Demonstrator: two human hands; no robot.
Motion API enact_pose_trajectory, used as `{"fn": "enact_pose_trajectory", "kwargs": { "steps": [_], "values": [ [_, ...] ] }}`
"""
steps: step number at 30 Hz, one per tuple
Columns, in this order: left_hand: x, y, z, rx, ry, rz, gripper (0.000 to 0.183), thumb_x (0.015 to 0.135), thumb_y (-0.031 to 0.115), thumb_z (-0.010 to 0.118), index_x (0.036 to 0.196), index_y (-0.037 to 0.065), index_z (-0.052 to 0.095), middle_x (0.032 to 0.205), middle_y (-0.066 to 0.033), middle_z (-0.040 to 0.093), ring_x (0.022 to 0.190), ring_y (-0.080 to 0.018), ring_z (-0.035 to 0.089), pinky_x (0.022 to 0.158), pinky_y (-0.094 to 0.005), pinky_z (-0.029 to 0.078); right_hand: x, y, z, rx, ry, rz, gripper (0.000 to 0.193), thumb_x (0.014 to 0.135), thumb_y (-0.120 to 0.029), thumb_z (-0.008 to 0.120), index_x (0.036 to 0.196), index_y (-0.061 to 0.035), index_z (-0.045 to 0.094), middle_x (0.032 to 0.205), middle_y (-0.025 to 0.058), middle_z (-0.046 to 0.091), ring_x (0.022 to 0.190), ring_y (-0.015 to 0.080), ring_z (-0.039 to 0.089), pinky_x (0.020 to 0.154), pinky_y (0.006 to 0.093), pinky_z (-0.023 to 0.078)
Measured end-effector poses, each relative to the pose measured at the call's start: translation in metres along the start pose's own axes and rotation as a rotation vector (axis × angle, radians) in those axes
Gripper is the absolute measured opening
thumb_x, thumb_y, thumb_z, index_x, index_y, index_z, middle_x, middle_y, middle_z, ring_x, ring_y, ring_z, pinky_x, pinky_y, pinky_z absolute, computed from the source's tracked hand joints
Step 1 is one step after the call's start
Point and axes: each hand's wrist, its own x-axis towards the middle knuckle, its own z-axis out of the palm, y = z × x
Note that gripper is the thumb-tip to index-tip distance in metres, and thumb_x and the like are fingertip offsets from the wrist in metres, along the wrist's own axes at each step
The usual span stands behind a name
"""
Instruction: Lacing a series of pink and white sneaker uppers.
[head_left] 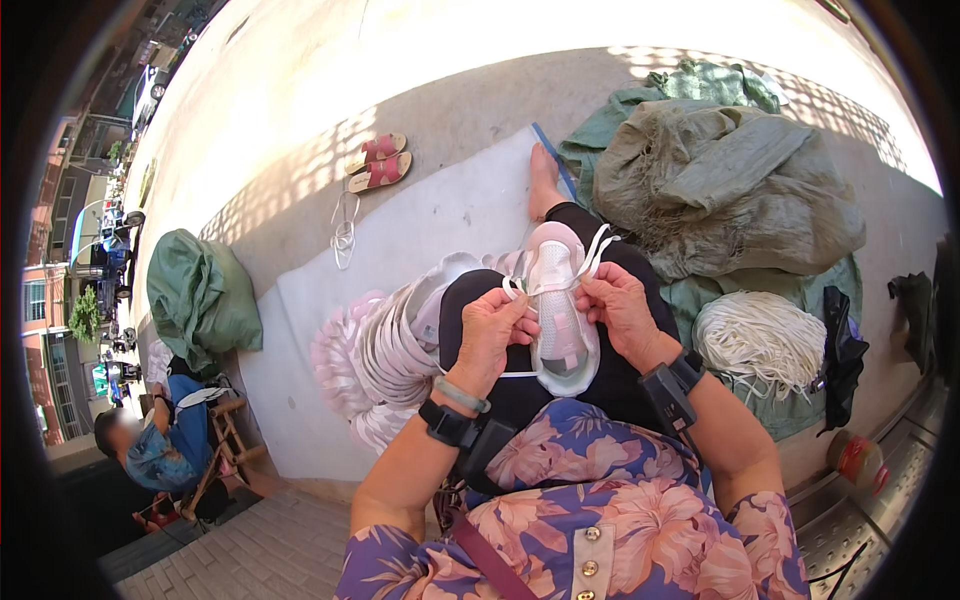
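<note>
A pale pink and white sneaker point(562, 343) rests across my lap with its toe pointing away from me. White shoelace point(597, 255) is threaded through its upper, and a loose loop stands up near the toe. My left hand point(489, 334) pinches the lace at the shoe's left side. At the right side, my right hand point(624, 312) also has lace pinched between thumb and fingers. Beside my left leg lies a long stacked row of similar pink and white shoe pieces point(392, 330). The fingers partly hide where the lace enters the eyelets.
A coil of white laces point(760, 340) lies on green cloth at right, near a black bag point(843, 355). Beyond it sit bulky woven sacks point(725, 185). Red sandals point(380, 165) and a loose lace point(344, 235) lie ahead. At left are a green sack point(200, 295) and a seated person point(165, 440).
</note>
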Motion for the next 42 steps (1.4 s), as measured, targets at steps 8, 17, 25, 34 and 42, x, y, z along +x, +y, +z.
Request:
{"fn": "enact_pose_trajectory", "kwargs": {
  "steps": [8,17,25,34,42],
  "values": [
    [-0.002,-0.005,0.007,0.074,0.077,0.12,0.006,0.084,0.006,0.057,0.083,0.0,0.058,0.068,-0.0065,0.061,0.053,-0.009,0.058,0.045,-0.0179,0.045,0.004,0.007,-0.002,-0.019,0.026,-0.071,0.007,0.085,-0.013,0.057,0.082,-0.0064,0.055,0.067,0.0016,0.059,0.051,0.0053,0.049,0.043,0.0172,0.036],
    [0.001,-0.015,0.001,0.471,0.103,0.206,0.009,0.084,0.008,0.056,0.077,0.002,0.057,0.065,-0.001,0.057,0.054,-0.0049,0.053,0.048,-0.0183,0.043,0.009,0.016,-0.004,-0.24,-0.025,-0.225,0.006,0.084,-0.009,0.058,0.08,-0.0059,0.054,0.068,-0.0015,0.056,0.057,0.0026,0.047,0.048,0.0169,0.037],
    [0.016,-0.014,0.0,0.755,0.192,0.455,0.013,0.083,0.01,0.056,0.075,0.0,0.054,0.057,-0.0051,0.051,0.051,-0.0107,0.046,0.05,-0.0285,0.039,0.015,0.029,0.003,-0.652,0.074,-0.531,0.009,0.077,-0.005,0.062,0.079,-0.0012,0.055,0.062,0.0008,0.052,0.057,0.0073,0.047,0.053,0.023,0.041],
    [0.029,-0.026,-0.01,0.741,0.166,0.461,0.01,0.086,0.007,0.055,0.08,0.0,0.056,0.066,0.0017,0.055,0.062,-0.0035,0.049,0.056,-0.0197,0.042,0.002,0.02,-0.001,-0.682,0.139,-0.513,0.012,0.074,-0.01,0.067,0.079,-0.0052,0.057,0.063,0.0035,0.052,0.055,0.0133,0.05,0.05,0.0259,0.041],
    [0.026,-0.02,-0.001,0.732,0.205,0.482,0.009,0.075,0.005,0.06,0.074,-0.001,0.053,0.064,-0.0126,0.054,0.055,-0.0231,0.053,0.054,-0.0333,0.042,-0.015,-0.009,0.023,-1.454,-0.228,-1.192,0.022,0.067,-0.011,0.061,0.088,-0.0125,0.059,0.075,0.0012,0.048,0.074,0.0189,0.05,0.07,0.0348,0.035]
  ]
}}
